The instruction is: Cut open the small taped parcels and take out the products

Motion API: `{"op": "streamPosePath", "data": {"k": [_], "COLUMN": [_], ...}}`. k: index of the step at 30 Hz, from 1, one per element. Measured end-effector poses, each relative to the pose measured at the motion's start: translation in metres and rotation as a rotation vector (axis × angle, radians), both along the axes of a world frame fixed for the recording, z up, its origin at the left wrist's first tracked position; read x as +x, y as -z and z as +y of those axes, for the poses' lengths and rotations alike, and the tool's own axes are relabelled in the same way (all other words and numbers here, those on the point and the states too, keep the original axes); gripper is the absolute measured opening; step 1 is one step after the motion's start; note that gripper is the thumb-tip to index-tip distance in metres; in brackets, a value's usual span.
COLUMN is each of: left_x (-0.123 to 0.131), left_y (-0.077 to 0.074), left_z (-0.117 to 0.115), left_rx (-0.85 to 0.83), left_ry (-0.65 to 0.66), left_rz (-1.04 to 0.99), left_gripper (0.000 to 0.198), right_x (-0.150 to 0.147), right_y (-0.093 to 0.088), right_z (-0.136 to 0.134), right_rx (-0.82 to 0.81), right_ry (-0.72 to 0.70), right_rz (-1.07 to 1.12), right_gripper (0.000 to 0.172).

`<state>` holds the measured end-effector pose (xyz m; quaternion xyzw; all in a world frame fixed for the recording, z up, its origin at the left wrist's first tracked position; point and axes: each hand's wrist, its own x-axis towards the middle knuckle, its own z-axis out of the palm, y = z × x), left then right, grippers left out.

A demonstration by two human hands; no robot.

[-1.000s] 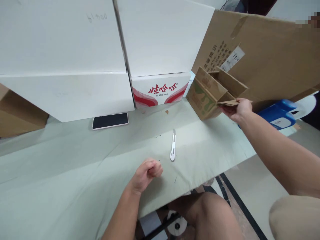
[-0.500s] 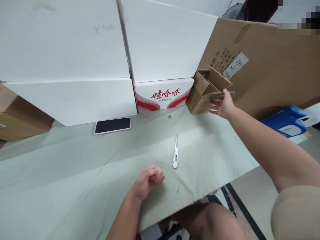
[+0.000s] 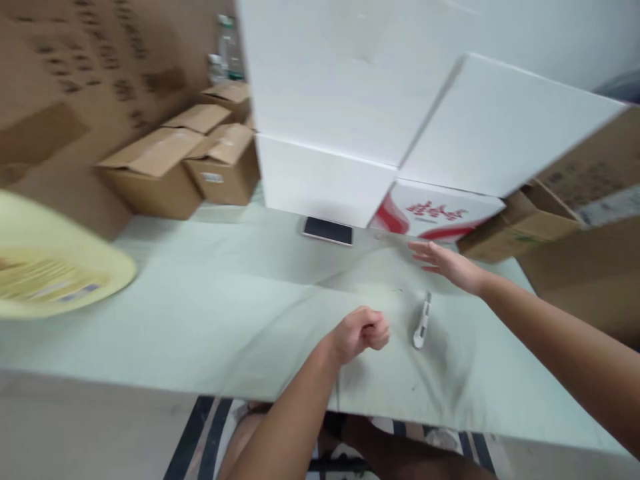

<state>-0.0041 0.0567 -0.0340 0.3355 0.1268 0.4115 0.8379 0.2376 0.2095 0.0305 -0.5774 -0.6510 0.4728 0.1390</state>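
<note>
My left hand (image 3: 361,333) is curled into a fist over the green cloth, and no object shows in it. With fingers stretched out and nothing held, my right hand (image 3: 447,265) is above the cloth, just left of a small open cardboard box (image 3: 540,223). A white utility knife (image 3: 423,321) lies on the cloth between my hands, its blade end pointing away from me. A phone (image 3: 329,231) with a dark screen lies flat farther back, against the white carton panels.
White carton panels (image 3: 330,180) and a red-and-white printed carton (image 3: 435,210) stand along the back of the cloth-covered table (image 3: 200,320). Small brown boxes (image 3: 225,167) and plastic bottles (image 3: 230,50) are at the back left. A blurred yellow object (image 3: 60,260) juts in from the left.
My right hand has let go of the small cardboard box and moved left, away from it. The view has swung left, bringing in brown boxes and the yellow object. My left hand stays a fist.
</note>
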Motion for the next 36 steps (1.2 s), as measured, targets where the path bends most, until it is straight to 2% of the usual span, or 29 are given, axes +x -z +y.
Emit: {"op": "streamPosePath", "data": {"k": [2, 4, 6, 8, 11, 13, 15, 18, 21, 24, 26, 29, 31, 33, 36], "left_x": [-0.019, -0.041, -0.063, -0.083, -0.11, -0.123, -0.134, -0.145, -0.15, -0.152, -0.152, -0.152, -0.151, -0.149, -0.143], "left_y": [-0.005, -0.009, -0.012, -0.015, -0.018, -0.018, -0.018, -0.018, -0.018, -0.018, -0.018, -0.019, -0.019, -0.017, -0.014], "left_z": [-0.006, -0.013, -0.02, -0.026, -0.033, -0.035, -0.036, -0.037, -0.037, -0.038, -0.039, -0.04, -0.04, -0.04, -0.039], "left_rx": [0.01, 0.021, 0.031, 0.039, 0.023, 0.007, 0.0, -0.019, -0.056, -0.079, -0.081, -0.106, -0.17, -0.247, -0.275], "left_ry": [-0.044, -0.088, -0.141, -0.186, -0.253, -0.288, -0.302, -0.307, -0.305, -0.333, -0.381, -0.53, -0.767, -1.112, -1.585], "left_rz": [-0.032, -0.063, -0.091, -0.118, -0.141, -0.161, -0.183, -0.213, -0.247, -0.258, -0.25, -0.241, -0.164, 0.054, 0.426], "left_gripper": [0.056, 0.054, 0.053, 0.053, 0.053, 0.053, 0.053, 0.052, 0.052, 0.053, 0.053, 0.05, 0.048, 0.046, 0.03], "right_x": [-0.055, -0.122, -0.197, -0.275, -0.38, -0.433, -0.472, -0.506, -0.518, -0.511, -0.495, -0.453, -0.412, -0.361, -0.269], "right_y": [-0.001, 0.0, 0.001, 0.001, -0.006, -0.01, -0.01, 0.0, 0.014, 0.023, 0.022, 0.014, 0.008, 0.006, 0.014], "right_z": [-0.001, -0.002, -0.002, 0.001, 0.012, 0.022, 0.033, 0.052, 0.075, 0.089, 0.084, 0.051, 0.017, -0.02, -0.072], "right_rx": [0.056, 0.171, 0.356, 0.558, 0.771, 0.828, 0.843, 0.844, 0.876, 0.888, 0.894, 0.947, 0.984, 1.011, 0.971], "right_ry": [-0.13, -0.296, -0.465, -0.574, -0.557, -0.498, -0.446, -0.401, -0.391, -0.414, -0.436, -0.484, -0.534, -0.555, -0.435], "right_rz": [-0.047, -0.126, -0.216, -0.287, -0.339, -0.363, -0.397, -0.437, -0.378, -0.301, -0.289, -0.303, -0.308, -0.278, -0.165], "right_gripper": [0.067, 0.062, 0.057, 0.054, 0.056, 0.06, 0.062, 0.065, 0.068, 0.071, 0.075, 0.078, 0.076, 0.073, 0.064]}}
